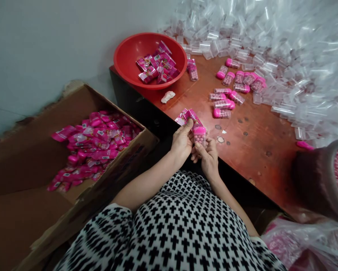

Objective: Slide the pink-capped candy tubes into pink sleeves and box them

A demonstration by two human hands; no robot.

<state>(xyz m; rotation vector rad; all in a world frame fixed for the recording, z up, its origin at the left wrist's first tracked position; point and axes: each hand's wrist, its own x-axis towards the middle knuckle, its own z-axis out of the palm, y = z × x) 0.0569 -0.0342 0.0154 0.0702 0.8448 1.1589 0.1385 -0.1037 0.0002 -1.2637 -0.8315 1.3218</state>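
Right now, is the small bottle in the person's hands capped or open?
Capped: a pink cap sits on the small bottle, held upright in the right hand, pink candies visible inside. The left hand pinches pink packets.

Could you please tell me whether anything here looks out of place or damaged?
A crumpled white scrap lies alone on the table beside the red bowl, and the table's finish is chipped in several spots.

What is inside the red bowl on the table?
Pink printed packets lie heaped in the red bowl, toward its right side. The left part of its floor is bare. Whatever lies under the heap is covered and cannot be seen.
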